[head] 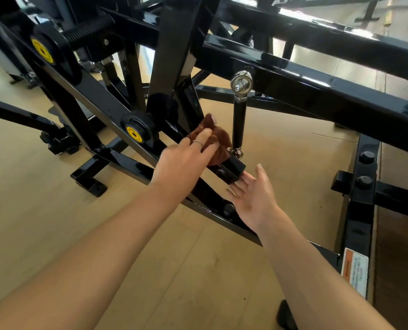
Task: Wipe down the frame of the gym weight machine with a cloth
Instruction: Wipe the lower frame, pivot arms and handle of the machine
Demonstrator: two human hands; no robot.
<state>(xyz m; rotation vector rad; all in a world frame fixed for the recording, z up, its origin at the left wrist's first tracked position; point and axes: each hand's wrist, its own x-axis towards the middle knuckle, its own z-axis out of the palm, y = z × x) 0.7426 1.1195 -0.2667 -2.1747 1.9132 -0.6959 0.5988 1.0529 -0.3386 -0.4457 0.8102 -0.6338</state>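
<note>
**Cloth on lower frame bar, left hand wiping, right hand open nearby**

Black gloss-painted frame (293, 89) of the weight machine fills most of the view: crossing square tubes, a long diagonal bar (98, 103) running from upper left down to the lower right, a base rail (362, 210) on the right with bolt heads and a warning label (355, 272). It stands on a light wood floor (43, 210). Judgement: frame is rigid, heavy, fixed in place; it will not shift under wiping pressure. Gloss paint looks slick, so the cloth should slide easily.

Smaller parts: chrome rod-end joint on a short black link rod (239, 120), just right of the cloth; two yellow pivot caps (134, 135) on the diagonal bar.

Left hand (183, 160) presses the brown cloth (218, 141) onto the diagonal bar near its squared end, fingers curled over the bunched fabric, a ring on one finger. Right hand (253, 194) is spread, palm up, fingertips touching or just beside the bar's end block; cannot tell which. It holds nothing.

Cloth is small, soft, crumpled, light. Judgement: best kept bunched under the fingers and palm, as here; a loose edge could snag on the joint nut or bolt heads. Tight corners around the link rod and pivot likely need a fingertip pushed into the fabric.
</note>
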